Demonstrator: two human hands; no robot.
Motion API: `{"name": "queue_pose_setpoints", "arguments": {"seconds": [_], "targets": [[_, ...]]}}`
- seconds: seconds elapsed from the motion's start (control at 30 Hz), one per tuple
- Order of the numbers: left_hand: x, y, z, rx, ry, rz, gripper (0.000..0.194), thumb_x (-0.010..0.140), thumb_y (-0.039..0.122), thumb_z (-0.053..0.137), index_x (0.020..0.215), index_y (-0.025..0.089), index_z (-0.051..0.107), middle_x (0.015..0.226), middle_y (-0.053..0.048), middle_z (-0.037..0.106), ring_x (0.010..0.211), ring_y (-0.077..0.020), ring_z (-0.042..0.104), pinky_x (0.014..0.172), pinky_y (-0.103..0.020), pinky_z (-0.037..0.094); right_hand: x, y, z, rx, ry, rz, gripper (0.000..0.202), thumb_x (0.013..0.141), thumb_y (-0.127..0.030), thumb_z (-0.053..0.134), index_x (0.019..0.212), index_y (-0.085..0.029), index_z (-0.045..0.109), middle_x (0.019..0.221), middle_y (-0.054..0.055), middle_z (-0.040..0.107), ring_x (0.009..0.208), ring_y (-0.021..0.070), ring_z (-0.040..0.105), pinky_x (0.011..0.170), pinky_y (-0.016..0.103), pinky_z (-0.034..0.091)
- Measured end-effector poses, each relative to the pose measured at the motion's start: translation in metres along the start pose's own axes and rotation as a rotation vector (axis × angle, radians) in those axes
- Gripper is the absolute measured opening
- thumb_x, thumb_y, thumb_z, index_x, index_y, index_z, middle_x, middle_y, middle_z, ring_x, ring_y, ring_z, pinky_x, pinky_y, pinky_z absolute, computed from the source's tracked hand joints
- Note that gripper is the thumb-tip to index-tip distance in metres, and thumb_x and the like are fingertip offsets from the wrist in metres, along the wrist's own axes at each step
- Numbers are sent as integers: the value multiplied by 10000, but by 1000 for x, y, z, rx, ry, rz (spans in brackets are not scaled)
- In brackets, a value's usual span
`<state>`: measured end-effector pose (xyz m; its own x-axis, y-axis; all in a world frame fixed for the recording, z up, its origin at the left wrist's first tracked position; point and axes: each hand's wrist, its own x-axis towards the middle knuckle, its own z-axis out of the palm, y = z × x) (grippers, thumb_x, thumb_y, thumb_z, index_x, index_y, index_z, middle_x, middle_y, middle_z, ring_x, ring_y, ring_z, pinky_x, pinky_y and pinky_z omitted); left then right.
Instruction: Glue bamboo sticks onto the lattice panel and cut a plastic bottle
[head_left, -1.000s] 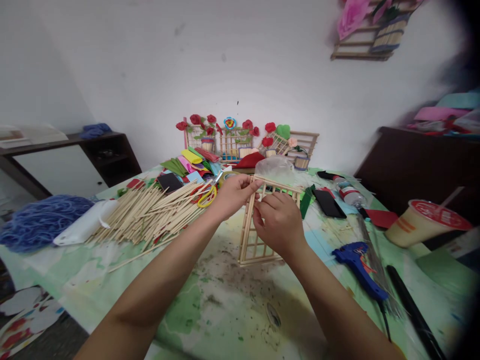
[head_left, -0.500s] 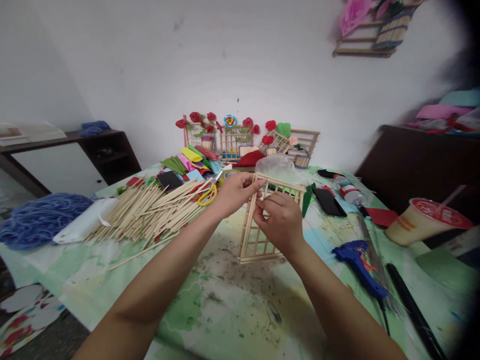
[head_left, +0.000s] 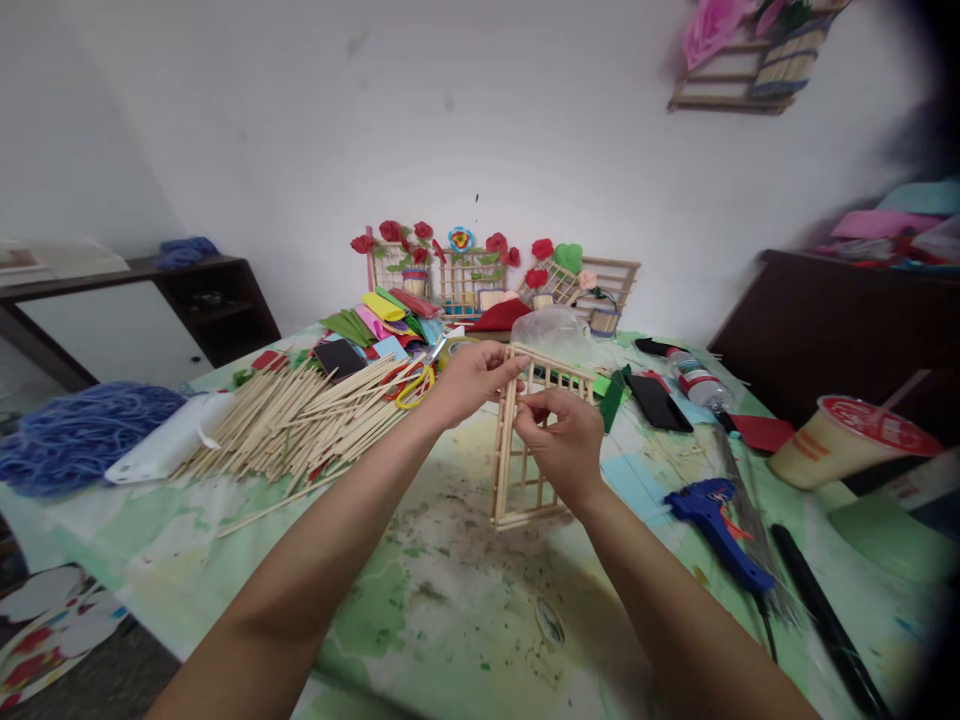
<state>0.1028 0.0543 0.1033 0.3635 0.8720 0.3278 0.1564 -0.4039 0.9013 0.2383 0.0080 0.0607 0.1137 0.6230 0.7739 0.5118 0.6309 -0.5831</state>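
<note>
As one frame (head_left: 501, 460) tilts, two hands (head_left: 472, 380) (head_left: 566, 440) hold it.

My right hand (head_left: 562, 440) hides part of the frame (head_left: 502, 450); what it holds, if anything, is too small to tell. The top edge crops the wall rack (head_left: 731, 104); the far-right pile (head_left: 889, 226) blurs.

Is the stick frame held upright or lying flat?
Roughly upright: the left hand holds the frame near its top corner, long bars running downward.
</note>
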Motion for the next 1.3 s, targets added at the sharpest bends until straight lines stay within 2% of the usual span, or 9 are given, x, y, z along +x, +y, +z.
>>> {"name": "queue_pose_setpoints", "arguments": {"seconds": [0.13,0.27,0.43,0.53,0.67,0.83,1.0,1.13,1.3], "targets": [[6,-10,-6,75,4,23,305,791,457,568,710,164,555,670,-23,635,620,-128,604,546,-219,433,15,7,-12,244,223,294,113,715,-253,588,641,-169,607,549,-26,554,477,103,468,503,244,387],[9,-17,-8,-4,13,-54,342,798,509,542,739,173,554,705,-26,647,632,-130,622,538,-214,420,34,17,-34,266,365,275,103,712,-273,586,673,-180,565,592,-25,520,524,107,461,519,239,382],[9,-19,-10,-89,-6,-108,326,778,496,583,813,172,576,739,-17,642,672,-129,631,599,-233,455,45,38,-56,101,188,242,193,762,-235,399,572,-214,423,527,-25,433,498,121,425,494,250,365],[9,-19,-11,-110,18,-163,349,764,496,601,873,165,604,760,-18,645,683,-129,630,640,-250,476,49,50,-67,-81,140,260,285,797,-289,404,522,-218,391,494,-29,409,478,122,396,489,257,338],[10,-21,-12,-148,29,-195,388,748,503,621,921,155,617,781,-24,650,710,-137,632,691,-277,494,52,63,-81,-342,100,259,309,770,-343,523,500,-209,455,468,-22,423,480,139,383,512,277,274],[11,-26,-15,-157,26,-205,383,746,500,631,924,161,624,804,-32,655,727,-142,636,707,-290,507,50,80,-95,-582,-3,250,100,688,-191,557,601,-193,607,591,62,594,581,209,512,565,302,301],[12,-27,-17,-165,6,-201,364,750,490,632,913,165,628,819,-31,657,719,-132,633,699,-273,507,48,90,-93,-677,-52,211,176,742,-183,511,764,-168,685,755,118,652,728,249,577,659,329,372],[12,-28,-17,-168,2,-209,371,735,501,641,883,161,628,796,-33,661,696,-133,629,684,-270,506,47,90,-84,-673,-68,163,204,783,-327,554,765,-166,678,737,88,608,788,239,557,719,336,395],[14,-28,-23,-186,51,-132,365,726,494,655,850,152,633,767,-24,655,660,-115,606,636,-230,490,46,84,-77,-629,-38,120,135,764,-275,576,757,-168,658,786,66,566,792,219,539,721,334,409]]}}
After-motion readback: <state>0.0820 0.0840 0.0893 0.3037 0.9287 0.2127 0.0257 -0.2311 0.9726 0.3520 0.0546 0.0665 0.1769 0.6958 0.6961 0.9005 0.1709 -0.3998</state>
